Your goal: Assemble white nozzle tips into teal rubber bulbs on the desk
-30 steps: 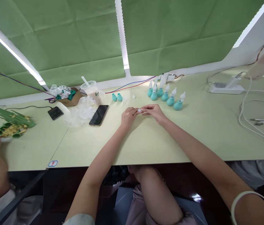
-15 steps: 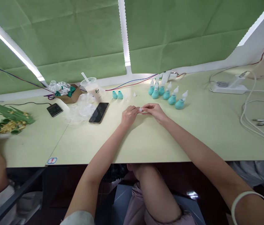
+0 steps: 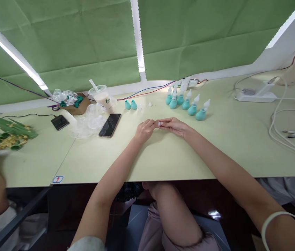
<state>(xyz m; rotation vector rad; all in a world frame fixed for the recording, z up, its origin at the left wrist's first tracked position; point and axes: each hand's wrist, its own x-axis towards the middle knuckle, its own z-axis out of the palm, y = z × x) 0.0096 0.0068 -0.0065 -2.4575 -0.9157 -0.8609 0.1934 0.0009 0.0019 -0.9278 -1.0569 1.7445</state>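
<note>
On table (image 3: 163,157), left hand (image 3: 144,129), right hand (image 3: 175,126), still pinching white piece (image 3: 159,123)

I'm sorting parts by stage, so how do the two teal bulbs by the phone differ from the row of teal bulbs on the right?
The pair has bare tops; each bulb in the row carries a white tip. The pair is two bulbs; the row is several, strung diagonally. The pair stands beyond the left hand, the row beyond the right hand; these pinch a white piece. Both sets are teal and upright.
</note>
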